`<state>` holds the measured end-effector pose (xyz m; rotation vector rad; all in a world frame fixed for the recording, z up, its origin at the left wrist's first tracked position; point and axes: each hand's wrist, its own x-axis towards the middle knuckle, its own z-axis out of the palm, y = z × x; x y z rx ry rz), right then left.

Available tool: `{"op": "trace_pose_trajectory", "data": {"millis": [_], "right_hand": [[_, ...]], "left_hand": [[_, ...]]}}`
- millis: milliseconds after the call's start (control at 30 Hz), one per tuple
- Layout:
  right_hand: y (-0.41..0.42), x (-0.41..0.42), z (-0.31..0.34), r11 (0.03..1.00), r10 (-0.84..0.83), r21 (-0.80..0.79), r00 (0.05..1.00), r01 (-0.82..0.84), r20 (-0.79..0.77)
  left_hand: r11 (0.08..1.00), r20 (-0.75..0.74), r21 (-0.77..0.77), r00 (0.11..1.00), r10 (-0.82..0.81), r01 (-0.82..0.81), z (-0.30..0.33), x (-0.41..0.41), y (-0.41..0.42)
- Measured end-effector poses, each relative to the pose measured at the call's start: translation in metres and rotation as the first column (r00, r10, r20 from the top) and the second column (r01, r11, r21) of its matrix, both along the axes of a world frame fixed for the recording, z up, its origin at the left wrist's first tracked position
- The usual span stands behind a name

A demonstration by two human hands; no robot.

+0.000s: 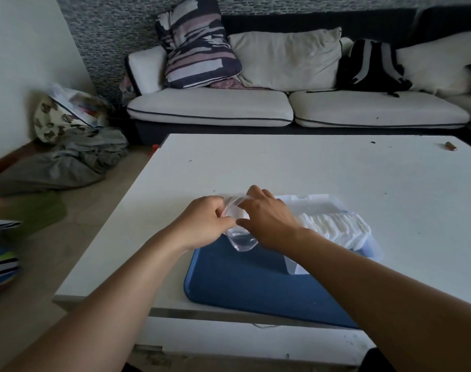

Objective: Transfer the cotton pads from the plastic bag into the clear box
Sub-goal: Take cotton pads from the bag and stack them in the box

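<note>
Left hand [202, 221] and right hand [269, 218] are gripping the clear plastic bag [238, 232] above a blue tray [242, 280] on the white worktop [309, 167]; cotton pads [336, 226] are lying stacked in the clear box [374, 251].

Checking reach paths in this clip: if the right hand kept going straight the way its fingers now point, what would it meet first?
The right hand points forward and leftward, fingers already on the plastic bag that the left hand pinches. Beyond it looks like bare white table, though depth is unclear.
</note>
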<state>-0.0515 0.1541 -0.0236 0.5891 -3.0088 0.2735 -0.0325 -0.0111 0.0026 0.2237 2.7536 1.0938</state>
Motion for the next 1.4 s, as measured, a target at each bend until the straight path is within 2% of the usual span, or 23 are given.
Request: {"op": "trace_pose_trajectory", "data": {"millis": [67, 200, 367, 533, 600, 633, 700, 733, 767, 833, 900, 933, 967, 1033, 1133, 1267, 1400], "right_hand": [[-0.003, 0.000, -0.003, 1.000, -0.004, 0.012, 1.000, 0.004, -0.009], [-0.008, -0.001, -0.006, 0.995, -0.046, -0.090, 0.999, 0.044, -0.016], [-0.007, 0.000, -0.009, 0.989, -0.074, -0.119, 0.992, 0.085, 0.098], [0.000, 0.004, 0.008, 0.936, 0.024, -0.344, 0.967, 0.068, 0.254], [0.011, 0.006, 0.024, 0.855, 0.035, -0.495, 0.935, 0.154, 0.352], [0.019, 0.008, 0.031, 0.771, 0.065, -0.603, 0.915, 0.207, 0.397], [0.038, 0.012, 0.043, 0.503, 0.188, -0.804, 0.867, 0.319, 0.462], [0.045, 0.017, 0.047, 0.370, 0.256, -0.849, 0.837, 0.378, 0.484], [0.051, 0.020, 0.050, 0.270, 0.301, -0.863, 0.813, 0.428, 0.497], [0.056, 0.026, 0.050, 0.148, 0.336, -0.852, 0.784, 0.503, 0.522], [0.056, 0.028, 0.046, 0.109, 0.351, -0.837, 0.767, 0.537, 0.538], [0.055, 0.029, 0.046, 0.131, 0.343, -0.836, 0.767, 0.533, 0.543], [0.053, 0.030, 0.045, 0.167, 0.328, -0.838, 0.772, 0.519, 0.544], [0.050, 0.034, 0.045, 0.211, 0.299, -0.848, 0.794, 0.485, 0.529], [0.049, 0.035, 0.046, 0.165, 0.197, -0.868, 0.847, 0.468, 0.494], [0.058, 0.031, 0.044, 0.125, -0.090, -0.881, 0.890, 0.455, 0.447], [0.067, 0.030, 0.045, 0.110, -0.200, -0.892, 0.889, 0.439, 0.413]], "left_hand": [[1.000, -0.031, -0.010, 0.999, 0.010, -0.010, -0.004, -0.004, -0.007], [1.000, -0.018, 0.014, 0.999, 0.028, -0.027, -0.008, -0.007, -0.010], [1.000, 0.001, 0.022, 1.000, 0.014, -0.014, -0.012, -0.010, -0.010], [0.997, -0.028, -0.078, 1.000, 0.011, -0.013, -0.017, -0.016, -0.016], [0.992, 0.006, -0.121, 1.000, 0.022, -0.021, -0.017, -0.019, -0.020], [0.988, 0.039, -0.153, 0.999, 0.020, -0.014, -0.015, -0.019, -0.020], [0.975, 0.089, -0.222, 0.996, 0.030, -0.009, -0.005, -0.014, -0.018], [0.974, 0.088, -0.223, 0.995, 0.048, -0.027, 0.000, -0.010, -0.016], [0.986, 0.075, -0.155, 0.995, 0.066, -0.054, 0.007, -0.008, -0.012], [0.974, 0.076, 0.203, 0.993, 0.086, -0.100, 0.021, -0.001, 0.002], [0.817, 0.124, 0.565, 0.991, 0.052, -0.113, 0.030, 0.006, 0.022], [0.752, 0.150, 0.648, 0.988, 0.030, -0.121, 0.031, 0.009, 0.034], [0.728, 0.158, 0.676, 0.987, 0.015, -0.119, 0.029, 0.012, 0.046], [0.748, 0.138, 0.651, 0.989, 0.050, -0.128, 0.021, 0.017, 0.066], [0.735, 0.117, 0.653, 0.983, 0.144, -0.185, 0.010, 0.016, 0.082], [0.550, 0.283, 0.767, 0.943, 0.172, -0.331, 0.012, 0.012, 0.083], [0.415, 0.418, 0.816, 0.907, 0.057, -0.402, 0.018, 0.013, 0.082]]}}
